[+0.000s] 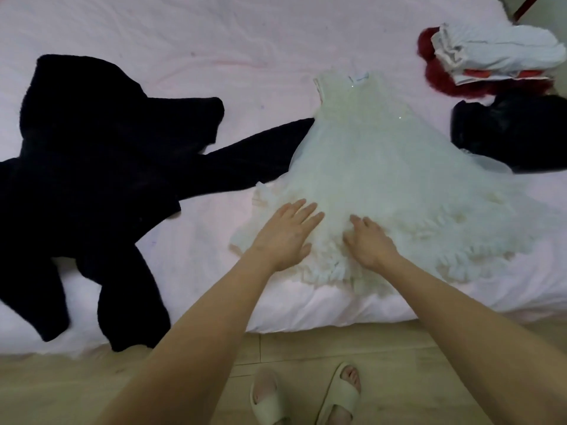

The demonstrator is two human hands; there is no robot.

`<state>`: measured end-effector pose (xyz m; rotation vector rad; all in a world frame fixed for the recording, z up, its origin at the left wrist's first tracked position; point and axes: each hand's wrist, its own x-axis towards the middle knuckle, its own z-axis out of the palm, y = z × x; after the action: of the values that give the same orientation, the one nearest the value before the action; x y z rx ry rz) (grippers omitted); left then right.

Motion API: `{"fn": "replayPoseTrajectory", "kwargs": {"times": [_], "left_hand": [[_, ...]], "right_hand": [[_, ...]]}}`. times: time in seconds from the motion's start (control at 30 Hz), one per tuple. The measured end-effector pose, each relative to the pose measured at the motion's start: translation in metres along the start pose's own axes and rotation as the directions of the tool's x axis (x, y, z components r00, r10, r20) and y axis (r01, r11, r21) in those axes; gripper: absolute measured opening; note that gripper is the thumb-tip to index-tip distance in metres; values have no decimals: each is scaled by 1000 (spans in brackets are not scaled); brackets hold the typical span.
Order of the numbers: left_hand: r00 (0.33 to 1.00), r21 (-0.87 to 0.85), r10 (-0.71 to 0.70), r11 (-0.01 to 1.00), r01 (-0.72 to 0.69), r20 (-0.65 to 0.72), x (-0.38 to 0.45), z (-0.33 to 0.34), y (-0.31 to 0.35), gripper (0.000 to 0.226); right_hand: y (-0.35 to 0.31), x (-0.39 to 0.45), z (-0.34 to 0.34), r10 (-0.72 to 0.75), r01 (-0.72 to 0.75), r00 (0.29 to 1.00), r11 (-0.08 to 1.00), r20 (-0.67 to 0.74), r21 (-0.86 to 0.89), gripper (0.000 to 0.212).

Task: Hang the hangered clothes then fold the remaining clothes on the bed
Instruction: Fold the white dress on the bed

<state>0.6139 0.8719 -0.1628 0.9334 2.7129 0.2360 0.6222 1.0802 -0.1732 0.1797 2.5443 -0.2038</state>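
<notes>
Fingers of left hand (287, 231) and right hand (369, 240) straight, flat on white dress (383, 167).

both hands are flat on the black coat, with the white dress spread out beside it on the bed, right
Not quite. In the head view the left hand and right hand lie flat on the white dress, not the black coat, which is spread beside it on the bed.
</notes>
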Motion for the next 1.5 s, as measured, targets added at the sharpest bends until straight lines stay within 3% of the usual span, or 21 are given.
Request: {"fn": "replayPoseTrajectory", "kwargs": {"times": [0.07, 0.13, 0.2, 0.3, 0.43, 0.5, 0.63, 0.77, 0.83, 0.9, 0.97, 1.03, 1.07, 1.13, 1.2, 1.27, 1.33, 1.37, 1.43, 1.5], "left_hand": [[952, 124, -93, 991, 59, 291, 4, 12, 13, 73], [881, 194, -258, 962, 195, 397, 7, 18, 24, 58], [875, 219, -345, 934, 283, 339, 11, 8, 31, 35], [939, 185, -301, 945, 270, 166, 30, -19, 52, 23], [991, 0, -136, 991, 136, 9, 66, -34, 91, 28], [998, -87, -23, 996, 18, -53, 84, -34, 120, 30], [975, -194, 128, 967, -163, -181, 128, -22, 185, 23], [963, -226, 145, 954, -196, -226, 179, 0, 238, 12], [960, -212, 162, 954, -211, -227, 208, 9, 265, 20], [978, -152, 167, 971, -185, -126, 234, 13, 289, 46], [992, -13, 107, 994, -107, 67, 257, 18, 310, 79], [985, 131, 21, 990, -44, 173, 274, 25, 324, 96], [983, 157, -18, 988, -11, 184, 282, 28, 328, 93], [988, 102, -67, 993, 53, 136, 296, 31, 329, 62], [989, -135, -148, 979, 149, 15, 306, 29, 321, 30], [948, -408, -318, 868, 284, -18, 318, 22, 316, 17], [862, -597, -507, 700, 391, -30, 328, 15, 308, 12], [811, -657, -585, 617, 433, -15, 331, 12, 303, 13], [731, -716, -682, 501, 486, 20, 339, 6, 297, 15], [709, -731, -704, 460, 504, 45, 343, 2, 294, 16]], "right_hand": [[3, -11, 13, -113, 121, 975, 992, 189, -30, 65], [7, -24, 7, -243, 246, 962, 969, 125, -11, 50], [10, -33, -10, -334, 333, 941, 942, 53, 38, 33], [30, -44, -37, -356, 361, 932, 930, -74, 75, 27], [83, -50, -53, -143, 269, 899, 926, -414, 265, 18], [124, -54, -55, -16, 215, 875, 908, -485, 359, 18], [228, -50, -55, 6, 91, 903, 974, -429, 206, 48], [309, -33, -62, -12, -13, 958, 996, -286, -84, 78], [339, -19, -68, 3, -33, 953, 995, -304, -95, 80], [357, -1, -75, 4, -18, 943, 999, -332, -40, 80], [373, 18, -81, -44, 31, 956, 998, -291, -49, 78], [383, 34, -83, -127, 103, 966, 988, -227, -116, 64], [388, 41, -85, -178, 151, 959, 980, -221, -133, 49], [399, 53, -90, -255, 241, 915, 967, -313, -81, 16], [400, 58, -99, -158, 265, 885, 944, -437, 195, 9], [403, 64, -109, 34, 225, 900, 818, -434, 530, 10], [407, 69, -117, 69, 224, 908, 753, -414, 619, 12], [407, 70, -119, 23, 228, 927, 760, -375, 609, 16], [410, 68, -117, -123, 246, 955, 834, -268, 494, 43], [413, 67, -108, -223, 270, 960, 898, -168, 346, 68]]}}
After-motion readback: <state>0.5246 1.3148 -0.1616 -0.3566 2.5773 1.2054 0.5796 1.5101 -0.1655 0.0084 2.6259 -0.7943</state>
